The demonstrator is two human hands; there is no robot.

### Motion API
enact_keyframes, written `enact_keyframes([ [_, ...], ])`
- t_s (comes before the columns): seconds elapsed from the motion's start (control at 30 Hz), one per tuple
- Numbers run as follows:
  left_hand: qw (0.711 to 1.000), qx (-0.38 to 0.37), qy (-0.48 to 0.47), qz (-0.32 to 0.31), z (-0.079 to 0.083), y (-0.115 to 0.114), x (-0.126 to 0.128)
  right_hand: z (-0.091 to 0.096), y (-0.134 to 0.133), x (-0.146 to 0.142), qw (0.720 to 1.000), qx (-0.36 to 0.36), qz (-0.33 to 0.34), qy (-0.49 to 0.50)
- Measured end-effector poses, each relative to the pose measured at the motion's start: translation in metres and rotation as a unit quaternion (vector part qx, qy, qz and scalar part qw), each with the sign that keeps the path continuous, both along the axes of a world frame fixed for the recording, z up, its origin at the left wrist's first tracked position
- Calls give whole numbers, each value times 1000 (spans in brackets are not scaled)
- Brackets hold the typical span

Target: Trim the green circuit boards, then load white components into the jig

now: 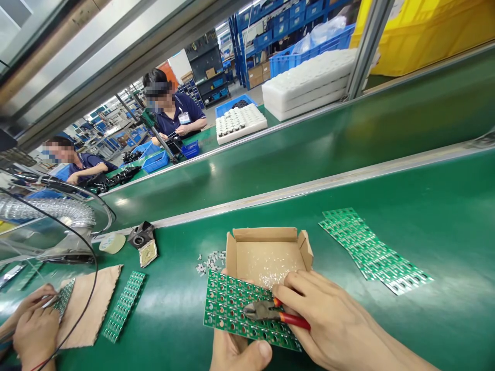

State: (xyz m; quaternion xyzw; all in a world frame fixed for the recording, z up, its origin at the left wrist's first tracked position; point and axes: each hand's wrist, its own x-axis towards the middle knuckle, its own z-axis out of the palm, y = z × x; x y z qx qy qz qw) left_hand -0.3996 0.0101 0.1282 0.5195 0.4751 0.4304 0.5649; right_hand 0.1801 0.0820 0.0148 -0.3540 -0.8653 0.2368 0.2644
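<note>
My left hand (242, 353) grips a green circuit board panel (226, 304) from below, its thumb along the near edge. The panel is tilted over the near side of an open cardboard box (266, 234). My right hand (320, 314) is closed around red-handled side cutters (280, 314), whose metal jaws rest over the face of the panel. Small clipped bits (270, 268) lie scattered in the box. Just left of the box is a pile of small grey-white parts (211, 262). The fingers of my left hand behind the panel are hidden.
More circuit board panels (371, 247) lie overlapping at right. A co-worker's hands (38, 314) hold a board over a tan cloth (91, 304) at left, near another panel (124, 306). A metal ledge (270, 193) crosses behind. A black cable (91, 252) hangs at left.
</note>
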Motion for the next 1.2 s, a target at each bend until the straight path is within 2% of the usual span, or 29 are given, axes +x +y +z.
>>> enact_keyframes([
  [0.3, 997, 36, 58, 33, 6, -2, -9, -1, -1, 3, 997, -60, 21, -34],
  [0.53, 994, 39, 89, 58, 7, -1, -13, 0, 5, 1, 1000, -23, -4, 14],
  [0.7, 994, 35, 83, 58, 4, 2, 2, -2, 4, 0, 999, -42, 13, -6],
  [0.8, 996, 32, 64, 49, 11, 5, 23, -3, 3, 0, 999, -44, 12, -6],
  [0.9, 997, 21, 43, 53, 23, 7, 65, -4, 3, -1, 999, -43, 17, -8],
  [0.97, 998, 5, 32, 56, 20, 8, 115, -5, 3, -1, 999, -41, 17, -6],
  [1.0, 998, -10, 31, 55, 12, 8, 146, -6, 2, -1, 999, -40, 17, -6],
  [1.07, 998, -39, 31, 48, -18, 6, 219, -7, 1, -1, 999, -39, 16, -8],
  [1.13, 996, -74, 39, 37, -58, 2, 292, -8, 0, -1, 999, -44, 18, -17],
  [1.2, 993, -100, 42, 36, -94, -2, 349, -7, 0, -1, 998, -55, 20, -27],
])
